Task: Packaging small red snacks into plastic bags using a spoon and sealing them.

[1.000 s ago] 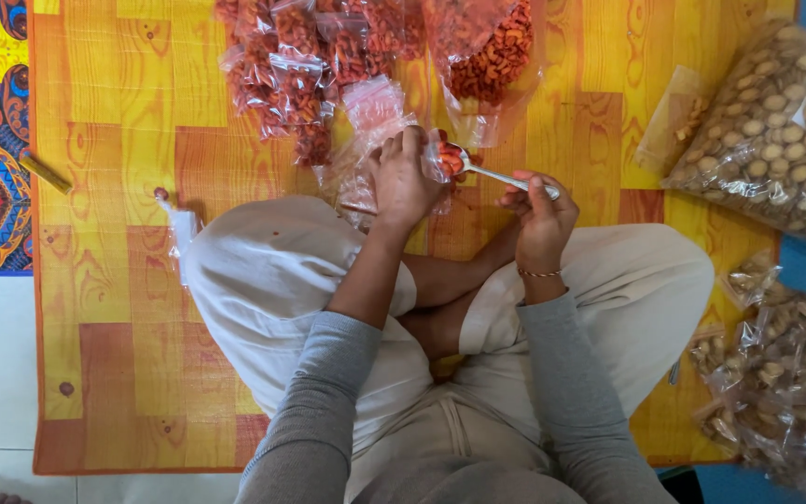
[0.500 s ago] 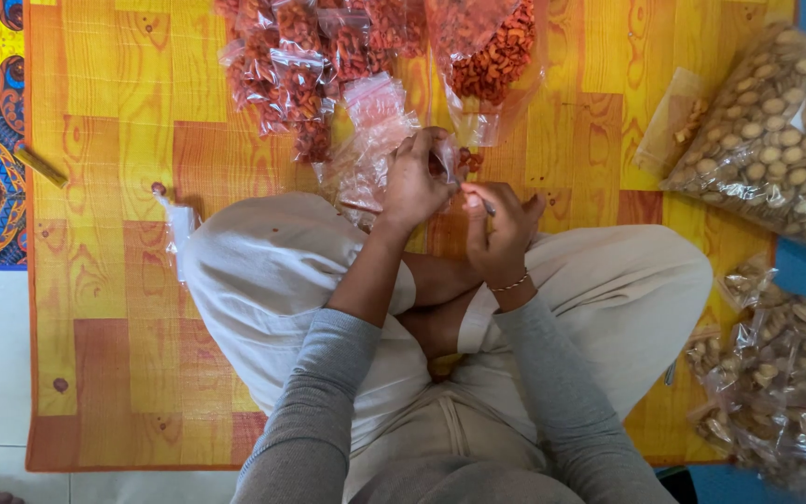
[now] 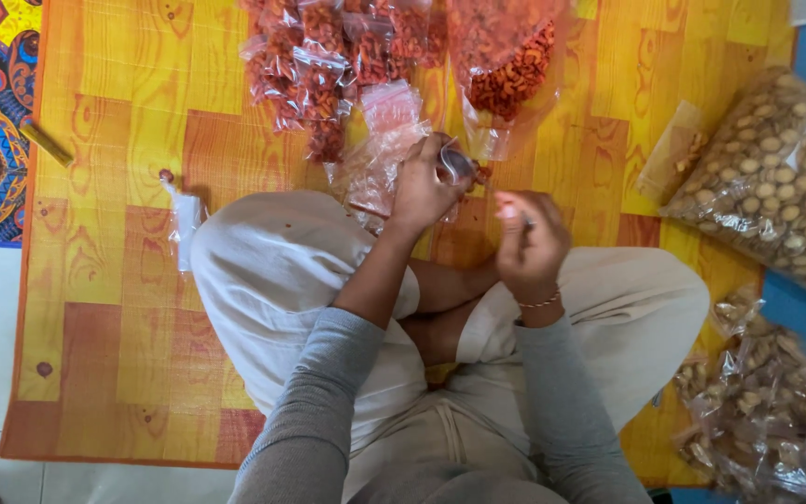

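Observation:
I sit cross-legged on an orange wood-pattern mat (image 3: 114,280). My left hand (image 3: 422,187) is closed on the mouth of a small clear plastic bag (image 3: 457,164), held just above my knees. My right hand (image 3: 529,243) is right beside it, fingers curled round a thin metal spoon (image 3: 526,222) that is mostly hidden. A few reddish snack pieces (image 3: 483,174) show at the bag's mouth. A stack of empty clear bags (image 3: 380,140) lies under and beyond my left hand.
Several small filled bags of reddish snacks (image 3: 319,65) and a large open bag of them (image 3: 510,70) lie ahead. A big bag of round biscuits (image 3: 776,177) and smaller biscuit bags (image 3: 776,411) lie to the right. A white tied bag (image 3: 184,215) lies to the left.
My right hand has drawn in from the right with the spoon, up close to my left hand and the small bag. The spoon's length no longer shows.

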